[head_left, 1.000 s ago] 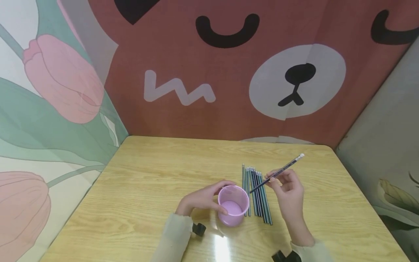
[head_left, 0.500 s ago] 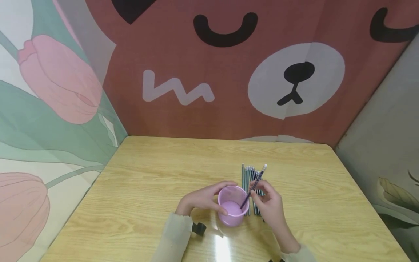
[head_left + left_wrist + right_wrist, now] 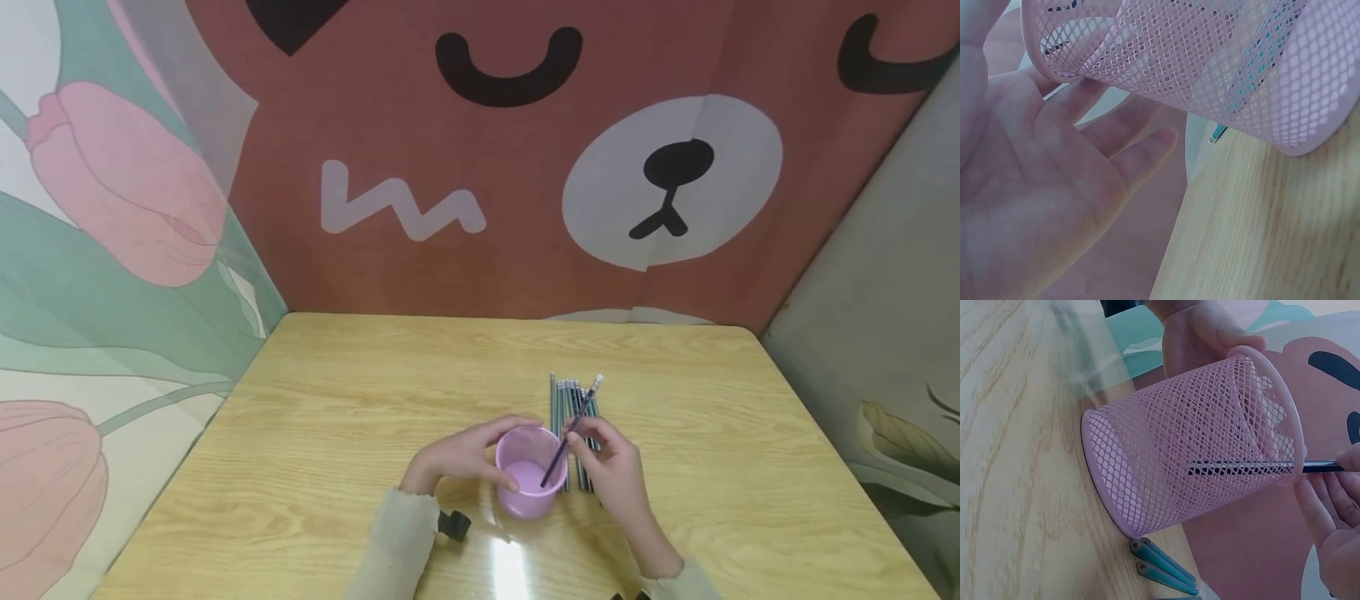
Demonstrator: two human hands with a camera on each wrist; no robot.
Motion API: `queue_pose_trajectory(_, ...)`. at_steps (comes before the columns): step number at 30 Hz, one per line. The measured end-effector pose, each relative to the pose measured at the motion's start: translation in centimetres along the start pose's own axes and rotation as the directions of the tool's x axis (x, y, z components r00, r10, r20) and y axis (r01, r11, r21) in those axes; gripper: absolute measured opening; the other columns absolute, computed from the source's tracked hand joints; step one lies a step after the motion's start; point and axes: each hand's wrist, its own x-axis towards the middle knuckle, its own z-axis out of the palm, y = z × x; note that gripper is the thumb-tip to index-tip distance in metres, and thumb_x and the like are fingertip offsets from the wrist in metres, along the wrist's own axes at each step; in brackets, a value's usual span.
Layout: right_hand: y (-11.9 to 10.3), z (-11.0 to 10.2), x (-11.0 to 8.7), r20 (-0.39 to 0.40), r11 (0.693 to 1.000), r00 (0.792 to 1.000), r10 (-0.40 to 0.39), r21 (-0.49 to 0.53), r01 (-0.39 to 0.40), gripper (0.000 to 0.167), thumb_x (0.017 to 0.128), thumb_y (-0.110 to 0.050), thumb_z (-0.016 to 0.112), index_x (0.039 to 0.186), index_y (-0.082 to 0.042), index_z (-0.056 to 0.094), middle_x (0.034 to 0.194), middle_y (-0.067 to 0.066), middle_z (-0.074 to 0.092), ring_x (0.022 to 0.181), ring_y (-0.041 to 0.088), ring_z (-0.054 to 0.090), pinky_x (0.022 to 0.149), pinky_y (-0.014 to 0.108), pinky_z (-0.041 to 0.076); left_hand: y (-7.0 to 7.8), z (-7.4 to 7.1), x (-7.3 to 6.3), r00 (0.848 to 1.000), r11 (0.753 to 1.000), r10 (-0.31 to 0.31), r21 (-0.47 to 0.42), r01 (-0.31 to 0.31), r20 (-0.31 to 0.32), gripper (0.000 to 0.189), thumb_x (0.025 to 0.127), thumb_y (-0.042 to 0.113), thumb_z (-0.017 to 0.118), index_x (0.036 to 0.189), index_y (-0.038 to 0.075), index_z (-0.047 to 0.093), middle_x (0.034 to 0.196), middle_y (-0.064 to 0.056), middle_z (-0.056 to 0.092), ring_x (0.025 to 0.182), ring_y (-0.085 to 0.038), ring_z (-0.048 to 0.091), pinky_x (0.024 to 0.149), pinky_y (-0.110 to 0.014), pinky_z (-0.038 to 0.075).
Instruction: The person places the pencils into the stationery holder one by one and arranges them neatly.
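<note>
A pink mesh pencil cup (image 3: 528, 502) stands on the table with its mouth up. My left hand (image 3: 467, 452) holds it around the rim from the left, thumb at the near side and fingers behind. Between thumb and fingers of my right hand (image 3: 617, 475) is a dark pencil (image 3: 582, 410), white eraser end up. Its lower part slants down inside the cup; in the right wrist view the pencil (image 3: 1241, 467) shows through the mesh, its tip short of the cup's base. Teal and dark pencils (image 3: 558, 400) lie side by side right of the cup, partly hidden by my right hand.
The wooden table (image 3: 360, 392) spreads around the hands, with a bright light reflection near the front. A cloth with a bear face (image 3: 420, 275) hangs behind its far edge. Black wrist straps (image 3: 454, 525) sit at the sleeves.
My right hand has moved left with the dark pencil, from above the lying pencils to the cup. The pencil's lower end has gone inside and steeper. The left hand keeps its hold.
</note>
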Motion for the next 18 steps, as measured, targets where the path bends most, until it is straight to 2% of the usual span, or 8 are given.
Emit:
queue_pose_trajectory(5,-0.14,-0.16,0.03,0.003,0.999,0.999,0.032,-0.021,-0.032,0.012,0.086,0.006,0.064,0.099,0.009,0.065,0.097,0.000,0.071,0.090,-0.005,0.065,0.076,0.019,0.059,-0.01,-0.04,-0.09,1.000,1.000,-0.004,-0.006,0.004,0.003,0.086,0.078,0.007,0.078,0.150,0.010,0.031,0.148,-0.007,0.047,0.137,-0.020,0.043,0.119,-0.036,0.030)
queue_pose_trajectory(11,0.22,-0.24,-0.06,0.033,0.999,0.999,0.041,-0.015,-0.040,0.007,0.087,0.005,0.064,0.094,0.008,0.065,0.097,-0.017,0.067,0.091,-0.003,0.066,0.075,0.023,0.060,-0.07,0.00,-0.05,1.000,0.999,-0.024,-0.023,0.024,-0.004,0.087,0.077,0.007,0.079,0.150,0.010,0.031,0.148,-0.005,0.047,0.138,-0.020,0.042,0.120,-0.039,0.028)
queue_pose_trajectory(12,0.28,-0.23,-0.05,0.035,0.999,0.999,0.038,-0.016,-0.038,0.006,0.087,0.004,0.064,0.092,0.007,0.065,0.098,-0.016,0.067,0.091,-0.003,0.066,0.075,0.024,0.060,-0.08,0.01,-0.04,1.000,0.999,-0.025,-0.021,0.025,-0.007,0.088,0.077,0.007,0.079,0.150,0.010,0.031,0.148,-0.005,0.047,0.138,-0.019,0.042,0.120,-0.039,0.028)
queue_pose_trajectory(18,0.54,-0.23,-0.06,0.032,0.997,0.997,0.076,-0.032,-0.075,0.007,0.088,0.003,0.064,0.093,0.006,0.065,0.105,0.021,0.068,0.092,-0.004,0.065,0.075,0.024,0.060,-0.21,0.08,-0.01,1.000,1.000,-0.023,-0.021,0.022,-0.009,0.087,0.077,0.006,0.079,0.150,0.009,0.032,0.149,-0.004,0.046,0.139,-0.018,0.041,0.120,-0.037,0.028)
